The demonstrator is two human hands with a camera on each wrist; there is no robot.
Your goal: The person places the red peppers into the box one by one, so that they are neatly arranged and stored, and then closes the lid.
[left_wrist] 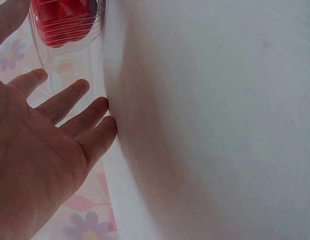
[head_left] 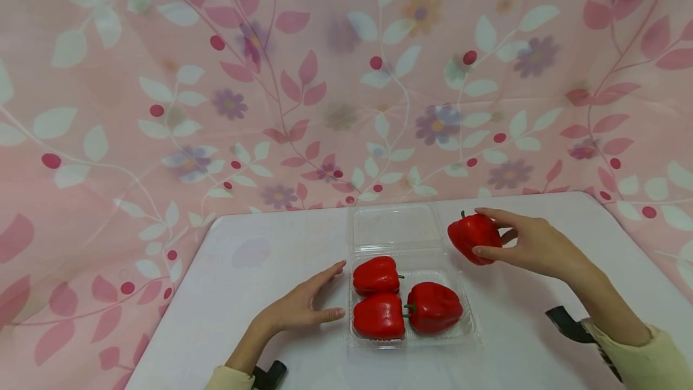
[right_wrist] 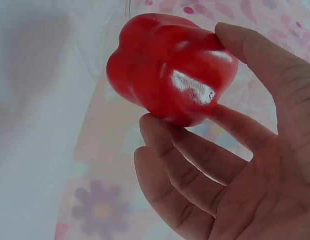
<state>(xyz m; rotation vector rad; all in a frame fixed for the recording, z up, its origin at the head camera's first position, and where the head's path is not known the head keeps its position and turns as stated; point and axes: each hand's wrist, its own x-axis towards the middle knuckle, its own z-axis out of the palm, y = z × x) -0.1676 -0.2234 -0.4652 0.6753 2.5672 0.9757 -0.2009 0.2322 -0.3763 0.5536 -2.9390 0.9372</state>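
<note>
My right hand point(head_left: 533, 244) grips a red bell pepper point(head_left: 472, 237) between thumb and fingers, to the right of a clear plastic clamshell box point(head_left: 470, 324). In the right wrist view the same bell pepper point(right_wrist: 170, 70) shows its glossy lobed underside. Three more red peppers lie in the box: one at the back left point(head_left: 375, 275), one at the front left point(head_left: 379, 316) and one at the right point(head_left: 435, 307), stems facing inward. My left hand point(head_left: 296, 304) holds nothing; its thumb and fingers are spread right by the box's left wall.
The box's clear lid point(head_left: 397, 227) lies folded back behind the base on the white table point(head_left: 216, 300). A pink floral cloth point(head_left: 335, 89) hangs behind the table. Each wrist carries a black camera mount, such as the right mount point(head_left: 569, 324).
</note>
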